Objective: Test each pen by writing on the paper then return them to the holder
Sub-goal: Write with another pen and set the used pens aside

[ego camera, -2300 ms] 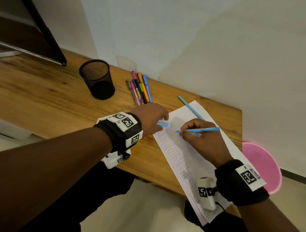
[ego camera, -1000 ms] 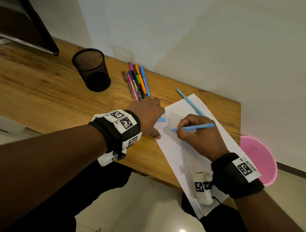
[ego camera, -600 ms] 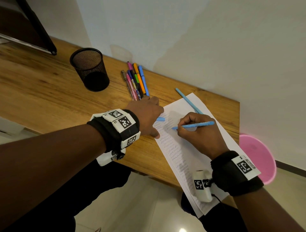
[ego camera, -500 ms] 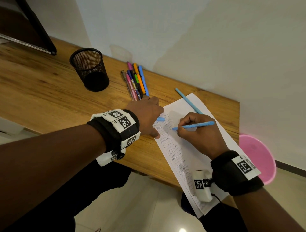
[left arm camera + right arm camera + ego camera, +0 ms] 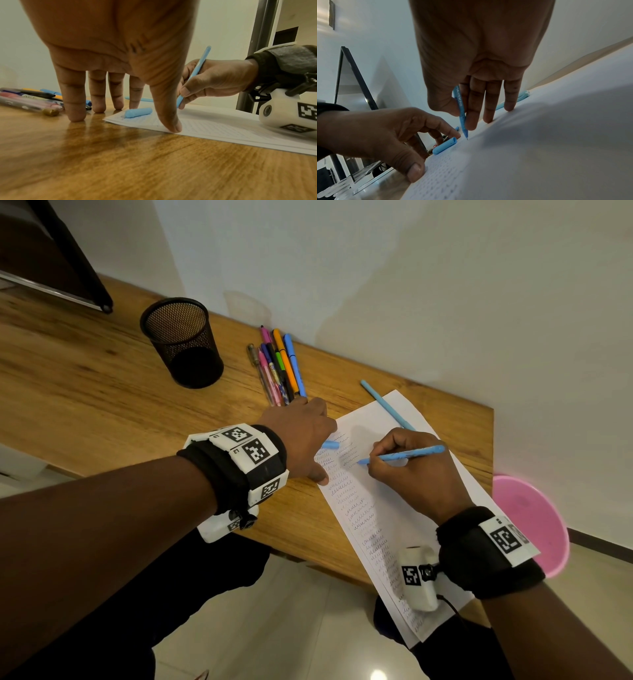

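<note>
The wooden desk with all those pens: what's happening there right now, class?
A person is testing pens. Their right hand grips an uncapped light-blue pen, tip down on the white sheet of paper already filled with rows of squiggles. The left hand steadies the paper's edge, thumb on the sheet, fingers on the desk. The pen's light-blue cap lies beside it. A bunch of coloured pens lies waiting, and the black mesh pen holder looks empty.

Right hand (image 5: 416, 470), centre-right of head view: thumb and fingers (image 5: 471, 108) pinch the light blue plastic pen (image 5: 404, 454), tip down. Left hand (image 5: 301, 436), centre: fingers (image 5: 73, 97) straight and spread, thumb pressing down.
</note>
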The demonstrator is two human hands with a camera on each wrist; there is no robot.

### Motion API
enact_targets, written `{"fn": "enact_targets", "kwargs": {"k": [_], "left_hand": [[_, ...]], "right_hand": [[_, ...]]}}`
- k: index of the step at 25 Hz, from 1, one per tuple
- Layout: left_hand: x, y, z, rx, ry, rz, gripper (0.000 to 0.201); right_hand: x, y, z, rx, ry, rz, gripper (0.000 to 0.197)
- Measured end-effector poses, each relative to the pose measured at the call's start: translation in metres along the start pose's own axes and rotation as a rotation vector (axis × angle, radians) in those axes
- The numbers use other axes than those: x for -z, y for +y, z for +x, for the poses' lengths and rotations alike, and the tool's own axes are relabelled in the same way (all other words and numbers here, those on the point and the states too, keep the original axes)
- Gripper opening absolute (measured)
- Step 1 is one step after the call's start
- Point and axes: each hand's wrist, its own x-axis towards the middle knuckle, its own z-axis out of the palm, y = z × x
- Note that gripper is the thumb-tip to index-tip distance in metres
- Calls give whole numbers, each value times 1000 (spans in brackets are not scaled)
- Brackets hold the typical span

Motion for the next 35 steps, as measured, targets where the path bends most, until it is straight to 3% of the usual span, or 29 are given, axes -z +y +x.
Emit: {"fn": "enact_targets", "kwargs": {"k": [21, 25, 31, 35], "left_hand": [[-1, -2, 1, -26, 16, -19, 88], [4, -3, 1, -11, 43, -80, 64], [16, 0, 3, 6, 91, -128, 24], [32, -1, 5, -9, 344, -450, 15]], "right_hand": [[5, 2, 3, -1, 48, 77, 13], [19, -2, 5, -67, 76, 280, 3], [40, -14, 3, -184, 132, 720, 6], [48, -17, 0, -211, 117, 858, 15]]}}
